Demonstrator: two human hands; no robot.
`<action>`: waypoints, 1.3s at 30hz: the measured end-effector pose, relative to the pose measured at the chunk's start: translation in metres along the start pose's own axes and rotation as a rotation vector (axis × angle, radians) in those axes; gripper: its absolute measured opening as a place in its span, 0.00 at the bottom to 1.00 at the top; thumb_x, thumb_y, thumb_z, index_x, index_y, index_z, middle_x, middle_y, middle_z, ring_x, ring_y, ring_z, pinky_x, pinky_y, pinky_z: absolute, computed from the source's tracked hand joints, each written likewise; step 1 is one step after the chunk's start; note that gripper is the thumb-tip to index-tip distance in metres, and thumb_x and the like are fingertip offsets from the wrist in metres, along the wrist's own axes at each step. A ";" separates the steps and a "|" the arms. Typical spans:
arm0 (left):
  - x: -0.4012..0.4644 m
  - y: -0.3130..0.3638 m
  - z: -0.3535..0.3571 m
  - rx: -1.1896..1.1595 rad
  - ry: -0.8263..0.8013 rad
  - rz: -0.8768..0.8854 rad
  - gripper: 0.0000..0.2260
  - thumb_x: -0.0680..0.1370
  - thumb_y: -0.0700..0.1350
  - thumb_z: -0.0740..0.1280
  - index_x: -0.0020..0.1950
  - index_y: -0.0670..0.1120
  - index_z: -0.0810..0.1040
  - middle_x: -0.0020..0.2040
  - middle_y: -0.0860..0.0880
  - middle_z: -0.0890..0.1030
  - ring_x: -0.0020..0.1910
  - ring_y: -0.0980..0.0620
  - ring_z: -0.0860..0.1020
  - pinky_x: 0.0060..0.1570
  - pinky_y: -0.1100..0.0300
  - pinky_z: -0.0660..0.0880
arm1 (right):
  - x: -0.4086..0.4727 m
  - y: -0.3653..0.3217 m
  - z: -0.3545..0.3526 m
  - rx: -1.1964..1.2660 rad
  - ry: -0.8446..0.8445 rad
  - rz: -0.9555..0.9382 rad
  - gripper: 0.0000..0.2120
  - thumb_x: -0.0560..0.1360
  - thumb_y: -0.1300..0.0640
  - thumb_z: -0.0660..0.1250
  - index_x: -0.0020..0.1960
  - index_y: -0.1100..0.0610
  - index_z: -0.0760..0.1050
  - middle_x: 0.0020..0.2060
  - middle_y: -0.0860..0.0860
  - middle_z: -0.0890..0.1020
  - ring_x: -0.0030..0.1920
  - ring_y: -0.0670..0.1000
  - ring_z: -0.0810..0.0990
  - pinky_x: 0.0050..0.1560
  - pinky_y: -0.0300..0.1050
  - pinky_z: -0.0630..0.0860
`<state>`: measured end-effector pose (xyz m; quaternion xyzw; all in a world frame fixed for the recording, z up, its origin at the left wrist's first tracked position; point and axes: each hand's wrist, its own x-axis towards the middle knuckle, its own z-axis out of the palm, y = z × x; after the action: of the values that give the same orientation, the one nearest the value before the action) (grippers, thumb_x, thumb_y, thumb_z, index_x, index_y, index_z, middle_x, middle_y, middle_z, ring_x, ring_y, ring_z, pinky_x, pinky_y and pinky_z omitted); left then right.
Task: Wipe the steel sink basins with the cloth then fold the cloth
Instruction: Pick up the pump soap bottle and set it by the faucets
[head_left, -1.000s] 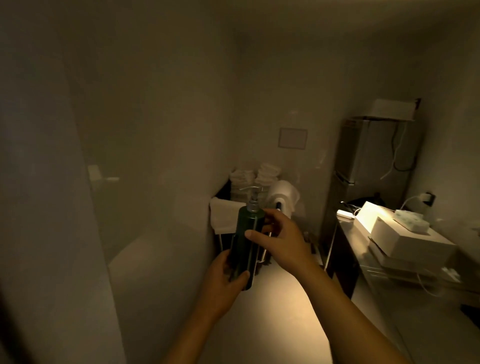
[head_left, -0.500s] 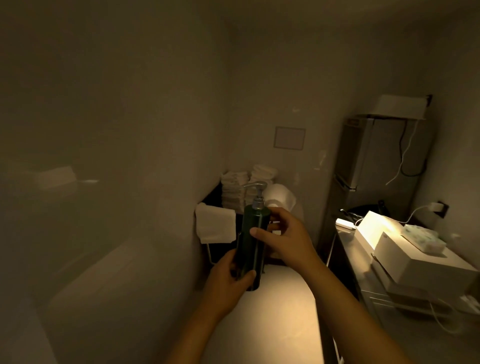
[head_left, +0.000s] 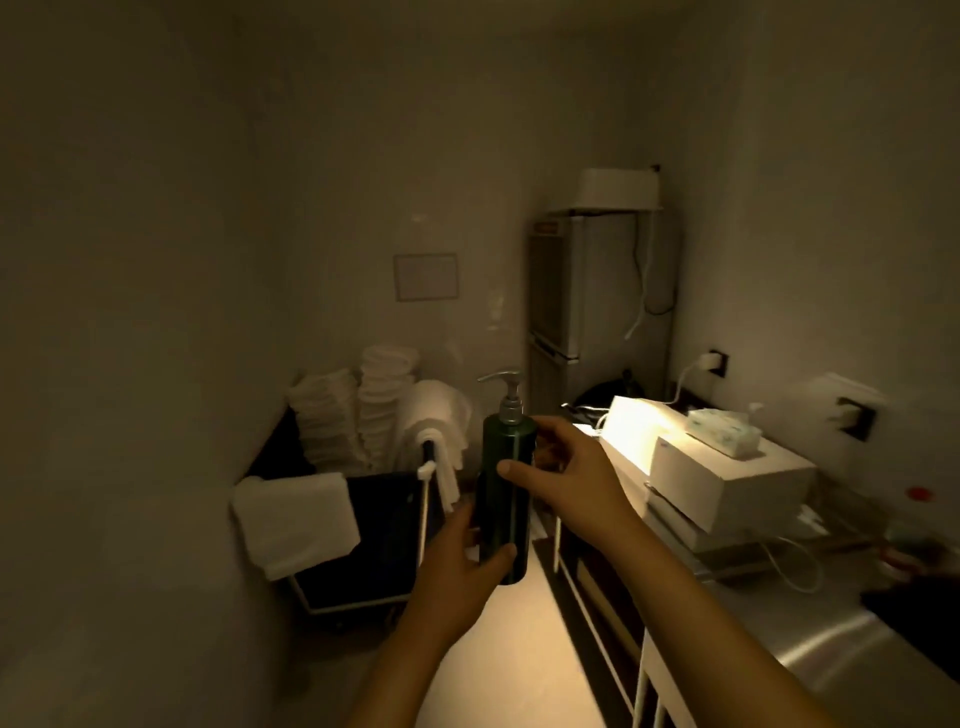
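Note:
I hold a dark green pump bottle (head_left: 506, 488) upright in front of me. My left hand (head_left: 462, 566) grips its base, thumb across the front. My right hand (head_left: 566, 475) holds the upper body, with the thumb on the front and fingers behind. A silver pump head tops the bottle. No sink basin shows; a steel counter (head_left: 831, 644) runs along the right. White cloths hang on a dark cart (head_left: 384, 535) at the left: one folded cloth (head_left: 296, 525) draped over its rim.
Stacks of folded white towels (head_left: 358, 415) stand in the cart against the wall. White boxes (head_left: 727, 483) and a tissue pack (head_left: 722, 428) sit on the counter with cables. A tall steel cabinet (head_left: 587, 312) stands in the corner. Floor lies between cart and counter.
The view has swung right and nearer to the cart, so towels and counter look larger. Both hands keep hold of the bottle, still upright.

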<state>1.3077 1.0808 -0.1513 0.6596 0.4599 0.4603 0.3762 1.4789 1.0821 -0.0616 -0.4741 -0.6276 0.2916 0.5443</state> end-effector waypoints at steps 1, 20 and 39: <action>0.016 -0.002 0.002 -0.007 -0.035 0.009 0.22 0.78 0.46 0.74 0.69 0.62 0.74 0.64 0.56 0.80 0.62 0.59 0.80 0.57 0.65 0.79 | 0.007 0.002 -0.003 -0.001 0.040 0.014 0.25 0.71 0.51 0.79 0.65 0.43 0.74 0.56 0.37 0.81 0.55 0.39 0.80 0.43 0.28 0.76; 0.111 0.053 0.226 -0.182 -0.745 0.206 0.18 0.80 0.40 0.72 0.64 0.57 0.73 0.54 0.64 0.77 0.49 0.79 0.76 0.43 0.77 0.74 | -0.025 0.042 -0.215 -0.335 0.556 0.173 0.29 0.69 0.48 0.80 0.68 0.44 0.75 0.62 0.41 0.81 0.63 0.44 0.78 0.62 0.44 0.76; 0.102 0.101 0.520 -0.156 -1.139 0.312 0.26 0.79 0.49 0.74 0.74 0.63 0.71 0.65 0.59 0.80 0.64 0.60 0.79 0.63 0.55 0.79 | -0.130 0.104 -0.454 -0.420 0.861 0.356 0.25 0.68 0.50 0.81 0.62 0.43 0.77 0.56 0.43 0.83 0.55 0.43 0.82 0.55 0.41 0.79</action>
<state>1.8451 1.1106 -0.1841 0.8329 0.0484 0.1164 0.5389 1.9384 0.9351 -0.0981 -0.7500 -0.3010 0.0256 0.5885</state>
